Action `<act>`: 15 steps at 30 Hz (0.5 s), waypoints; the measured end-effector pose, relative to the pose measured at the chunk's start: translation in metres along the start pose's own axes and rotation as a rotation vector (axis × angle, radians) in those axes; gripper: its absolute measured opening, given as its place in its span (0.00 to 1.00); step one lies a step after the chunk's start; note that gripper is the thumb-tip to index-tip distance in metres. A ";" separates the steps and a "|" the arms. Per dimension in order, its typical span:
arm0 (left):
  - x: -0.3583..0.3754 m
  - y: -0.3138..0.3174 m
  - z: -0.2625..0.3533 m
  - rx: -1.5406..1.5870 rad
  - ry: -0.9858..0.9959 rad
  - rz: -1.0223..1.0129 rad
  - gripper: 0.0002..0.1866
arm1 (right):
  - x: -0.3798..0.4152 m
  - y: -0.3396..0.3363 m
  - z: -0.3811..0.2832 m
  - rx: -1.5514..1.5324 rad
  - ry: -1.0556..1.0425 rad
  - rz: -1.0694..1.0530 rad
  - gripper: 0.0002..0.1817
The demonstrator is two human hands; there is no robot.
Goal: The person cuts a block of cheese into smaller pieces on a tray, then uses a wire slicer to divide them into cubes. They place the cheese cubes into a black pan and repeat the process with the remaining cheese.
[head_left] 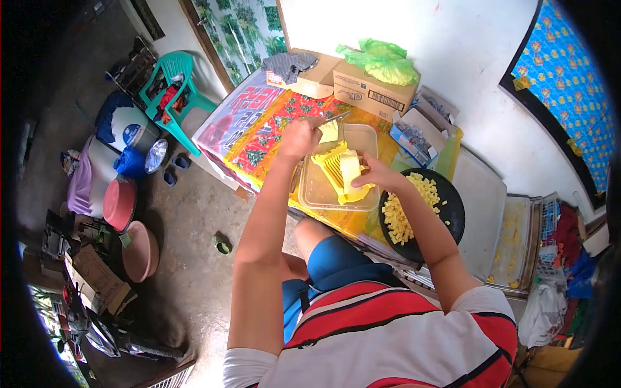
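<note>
Block: pale yellow slab (pixel 350 169), upright, held over the yellow slicer (pixel 331 163) above the clear tub (pixel 309 191).
Knife: thin blade (pixel 336 118), tilted, over the tub's far edge.
Cubes: small yellow pieces (pixel 401 216) heaped in the black pan (pixel 454 213), right of the tub.

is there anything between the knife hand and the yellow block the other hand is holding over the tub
Nothing visible. The left hand holds the knife just above the yellow block, which the right hand grips over the clear tub. Only open air lies between blade and block. The pan of cubes sits off to the right.
</note>
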State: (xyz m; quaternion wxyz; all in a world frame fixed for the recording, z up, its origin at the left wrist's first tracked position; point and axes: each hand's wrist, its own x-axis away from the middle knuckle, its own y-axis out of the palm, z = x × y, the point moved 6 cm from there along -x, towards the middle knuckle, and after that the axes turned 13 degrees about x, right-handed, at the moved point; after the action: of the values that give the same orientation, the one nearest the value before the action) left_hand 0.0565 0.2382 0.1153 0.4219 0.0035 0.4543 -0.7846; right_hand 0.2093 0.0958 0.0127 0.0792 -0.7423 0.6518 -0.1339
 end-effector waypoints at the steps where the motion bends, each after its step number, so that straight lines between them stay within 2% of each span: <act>1: 0.000 -0.001 0.001 0.003 0.000 -0.006 0.17 | -0.002 0.001 -0.004 0.024 0.012 0.014 0.55; 4: 0.000 -0.002 0.004 0.014 0.005 -0.004 0.17 | -0.006 0.006 -0.001 -0.079 0.070 0.047 0.54; 7: 0.001 -0.002 0.005 0.012 -0.020 -0.006 0.16 | -0.014 0.010 0.007 -0.163 0.025 0.222 0.57; 10: 0.003 0.000 0.004 0.005 -0.059 -0.010 0.17 | -0.020 0.017 0.017 -0.217 -0.143 0.420 0.57; 13: 0.003 0.002 0.003 0.018 -0.071 -0.001 0.17 | -0.025 0.028 0.009 -0.210 -0.332 0.531 0.55; 15: 0.004 0.002 0.001 0.032 -0.075 0.002 0.17 | -0.032 0.029 0.014 -0.011 -0.320 0.663 0.53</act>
State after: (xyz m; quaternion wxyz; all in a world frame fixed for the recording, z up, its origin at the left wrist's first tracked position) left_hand 0.0554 0.2341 0.1127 0.4393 -0.0189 0.4257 -0.7909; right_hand 0.1826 0.1226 -0.0121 0.2153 -0.5028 0.8369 0.0202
